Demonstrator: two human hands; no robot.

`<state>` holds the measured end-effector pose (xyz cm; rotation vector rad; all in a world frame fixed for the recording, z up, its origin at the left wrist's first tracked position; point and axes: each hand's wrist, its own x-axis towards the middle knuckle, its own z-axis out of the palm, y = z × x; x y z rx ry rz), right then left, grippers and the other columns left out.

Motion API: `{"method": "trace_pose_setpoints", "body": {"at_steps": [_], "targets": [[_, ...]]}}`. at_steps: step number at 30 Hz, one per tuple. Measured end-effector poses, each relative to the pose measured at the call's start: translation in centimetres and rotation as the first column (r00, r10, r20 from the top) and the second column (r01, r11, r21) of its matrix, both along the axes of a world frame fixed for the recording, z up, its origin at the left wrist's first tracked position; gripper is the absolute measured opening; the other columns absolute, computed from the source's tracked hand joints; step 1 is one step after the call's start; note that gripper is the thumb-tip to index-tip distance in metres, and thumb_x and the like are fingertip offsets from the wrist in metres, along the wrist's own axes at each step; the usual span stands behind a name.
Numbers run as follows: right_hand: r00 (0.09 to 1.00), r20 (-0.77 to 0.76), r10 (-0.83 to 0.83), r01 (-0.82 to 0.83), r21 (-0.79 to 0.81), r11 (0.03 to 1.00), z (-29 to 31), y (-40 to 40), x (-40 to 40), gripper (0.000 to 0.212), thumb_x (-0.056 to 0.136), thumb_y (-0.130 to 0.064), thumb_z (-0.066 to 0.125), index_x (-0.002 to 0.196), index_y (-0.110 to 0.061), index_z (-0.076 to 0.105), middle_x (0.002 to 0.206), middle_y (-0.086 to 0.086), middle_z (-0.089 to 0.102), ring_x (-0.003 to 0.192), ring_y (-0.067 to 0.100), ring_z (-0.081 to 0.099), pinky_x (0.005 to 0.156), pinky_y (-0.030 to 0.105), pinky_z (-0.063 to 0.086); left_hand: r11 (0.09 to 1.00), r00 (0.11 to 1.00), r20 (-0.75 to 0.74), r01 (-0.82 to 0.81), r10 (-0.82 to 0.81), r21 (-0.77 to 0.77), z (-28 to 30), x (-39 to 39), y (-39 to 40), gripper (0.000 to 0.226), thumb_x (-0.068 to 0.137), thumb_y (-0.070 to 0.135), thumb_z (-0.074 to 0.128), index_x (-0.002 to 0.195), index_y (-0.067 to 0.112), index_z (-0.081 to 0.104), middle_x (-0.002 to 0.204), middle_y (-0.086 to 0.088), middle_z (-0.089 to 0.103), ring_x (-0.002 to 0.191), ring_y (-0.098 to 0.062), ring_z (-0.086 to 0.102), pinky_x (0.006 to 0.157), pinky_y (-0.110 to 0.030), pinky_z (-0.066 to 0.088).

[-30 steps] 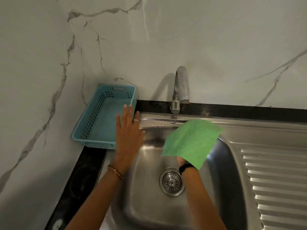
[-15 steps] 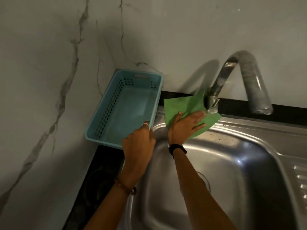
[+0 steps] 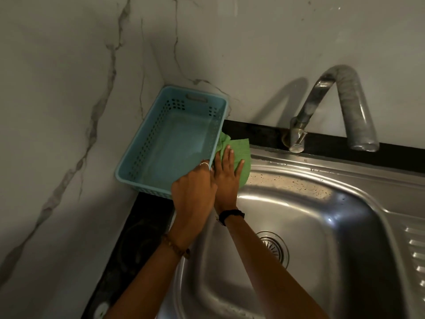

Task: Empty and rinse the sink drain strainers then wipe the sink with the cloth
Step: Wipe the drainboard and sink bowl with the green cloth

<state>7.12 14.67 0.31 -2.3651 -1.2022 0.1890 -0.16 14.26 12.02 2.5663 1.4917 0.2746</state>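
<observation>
A green cloth [image 3: 239, 150] lies bunched on the back left corner of the steel sink's rim [image 3: 322, 171]. My right hand [image 3: 226, 178] presses flat on the cloth, fingers spread. My left hand [image 3: 195, 192] rests beside it, fingers on the near right edge of the blue basket [image 3: 161, 143]. The drain strainer [image 3: 274, 246] sits in the bottom of the basin, partly hidden by my right forearm.
A curved metal tap [image 3: 345, 97] rises from the black counter strip behind the sink. The blue basket stands in the wall corner on the black counter [image 3: 138, 238]. The ribbed drainboard [image 3: 416, 254] lies at the right. Marble walls close off the back and left.
My right hand slid the cloth left along the back rim, from the tap's base to the sink's corner. My left hand stayed at the basket's edge. The view moved closer.
</observation>
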Motion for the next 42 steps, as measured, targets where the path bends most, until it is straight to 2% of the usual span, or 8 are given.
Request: {"method": "trace_pose_setpoints", "body": {"at_steps": [5,9,14,17,21,25,31,42], "targets": [[0.986,0.102,0.13,-0.135,0.046,0.99,0.5,-2.4,0.4,0.046,0.091,-0.014,0.054,0.135,-0.001,0.047,0.147,0.022,0.037,0.138,0.036,0.033,0.113,0.056,0.014,1.0,0.999,0.036,-0.005,0.004,0.002,-0.4,0.0,0.1,0.027,0.097,0.029,0.037,0.106,0.015,0.059,0.088,-0.011,0.071,0.078,-0.028,0.066,0.06,-0.029,0.035],[0.948,0.192,0.253,-0.234,-0.118,0.965,0.3,-3.9,2.5,0.056,0.096,-0.013,0.042,0.148,-0.008,0.021,0.157,0.015,0.019,0.146,0.03,0.015,0.118,0.051,0.002,1.0,0.996,0.093,-0.005,0.004,0.004,-0.3,0.2,-0.2,0.029,0.096,0.028,0.042,0.114,0.013,0.059,0.095,-0.016,0.071,0.086,-0.034,0.066,0.067,-0.035,0.045],[0.962,0.194,0.194,-0.16,-0.177,0.971,1.1,-6.9,5.1,0.061,0.099,-0.017,0.036,0.151,-0.019,0.004,0.16,0.007,0.01,0.148,0.026,0.008,0.118,0.049,-0.003,0.999,0.992,0.127,0.01,-0.006,-0.03,-0.4,0.2,-0.4,0.037,0.094,0.022,0.045,0.129,0.011,0.051,0.12,-0.016,0.064,0.107,-0.033,0.06,0.083,-0.041,0.047],[0.962,0.241,0.127,-0.071,-0.228,0.971,1.1,-10.1,7.1,0.069,0.097,-0.014,0.039,0.15,-0.02,-0.004,0.16,0.006,0.005,0.148,0.027,0.003,0.118,0.048,-0.006,0.993,0.993,0.078,0.082,-0.089,0.09,-0.3,0.2,-0.4,0.058,0.09,0.012,0.051,0.143,0.005,0.029,0.147,-0.018,0.037,0.139,-0.032,0.03,0.112,-0.043,0.026],[0.969,0.248,0.023,0.05,-0.284,0.957,1.4,-15.4,10.6,0.073,0.096,-0.013,0.042,0.149,-0.021,-0.006,0.16,0.006,0.0,0.148,0.027,-0.001,0.119,0.047,-0.005,0.895,0.924,0.17,0.267,-0.343,0.358,-0.5,1.8,-1.7,0.068,0.082,0.01,0.063,0.142,0.004,0.031,0.15,-0.019,0.032,0.14,-0.025,0.009,0.113,-0.046,0.011],[0.966,0.14,-0.216,0.243,-0.224,0.944,2.1,-19.2,13.0,0.063,0.097,-0.008,0.036,0.151,-0.022,0.006,0.16,0.007,0.008,0.148,0.027,0.006,0.12,0.047,0.003,0.868,0.85,0.186,0.494,-0.493,0.047,-3.5,4.6,-3.9,0.071,0.089,0.02,0.053,0.147,0.011,0.012,0.155,-0.006,0.003,0.139,-0.017,-0.012,0.115,-0.036,-0.005],[0.917,-0.046,-0.395,0.39,-0.09,0.916,1.9,-15.1,10.3,0.063,0.097,0.002,0.03,0.151,-0.015,0.003,0.159,0.017,-0.004,0.147,0.032,-0.005,0.121,0.044,0.0,0.866,0.917,0.054,0.392,-0.395,-0.312,-8.6,6.5,-1.7,0.092,0.082,0.01,0.055,0.146,0.006,-0.01,0.157,-0.013,-0.015,0.144,-0.025,-0.016,0.117,-0.036,-0.01],[0.986,0.148,0.076,-0.047,-0.189,0.981,2.6,-10.0,9.7,0.079,0.09,0.009,0.039,0.15,-0.019,-0.003,0.16,0.01,-0.007,0.148,0.026,-0.006,0.12,0.039,-0.001,0.845,0.907,0.021,0.4,-0.421,-0.354,-10.2,6.4,-0.8,0.108,0.077,0.028,0.066,0.145,0.009,-0.017,0.155,-0.007,-0.023,0.143,-0.021,-0.021,0.109,-0.033,-0.018]]}}
